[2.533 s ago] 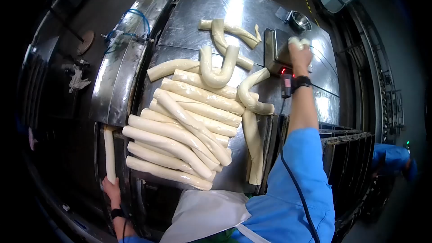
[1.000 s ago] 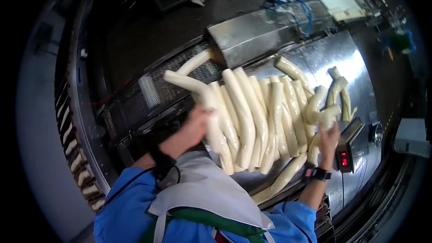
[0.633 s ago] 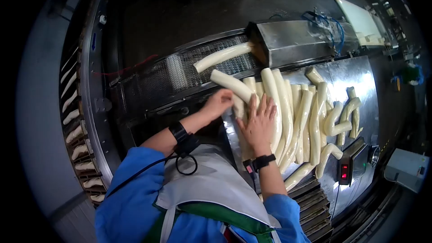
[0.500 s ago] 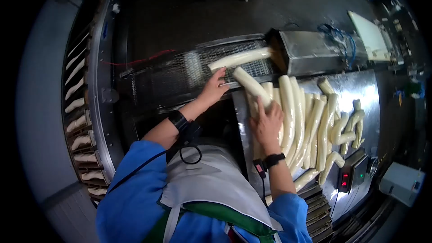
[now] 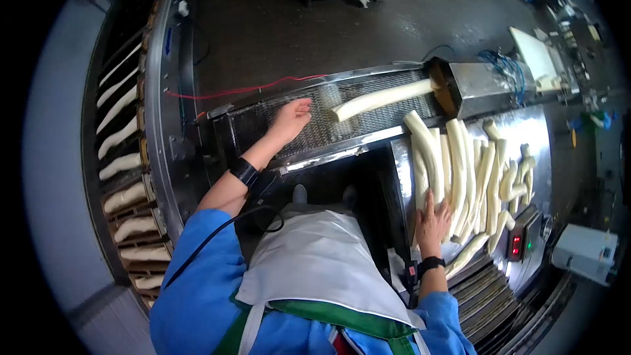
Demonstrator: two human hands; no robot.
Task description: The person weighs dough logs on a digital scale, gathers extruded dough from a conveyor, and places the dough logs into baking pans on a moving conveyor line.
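Note:
A long pale cream roll that looks like dough (image 5: 381, 100) lies on the mesh belt (image 5: 263, 113), its far end at the mouth of a metal housing. My left hand (image 5: 294, 118) is over the belt, left of that roll and apart from it, fingers loosely bent with nothing in them. On the metal table to the right, several similar rolls (image 5: 458, 177) lie side by side. My right hand (image 5: 434, 223) rests on the near part of the leftmost rolls (image 5: 426, 148), fingers stretched out. Its palm side is hidden.
The metal housing (image 5: 483, 85) stands at the belt's right end. A box with red digits (image 5: 524, 236) sits at the table's near right. Along the left runs a rack (image 5: 151, 187) of slots holding pale rolls. A red cord (image 5: 263, 85) lies along the belt's far edge.
The roll under my right hand has swung from slanting toward the belt to lying among the others on the table. My left hand has drawn left, away from the belt's roll. The view has shifted.

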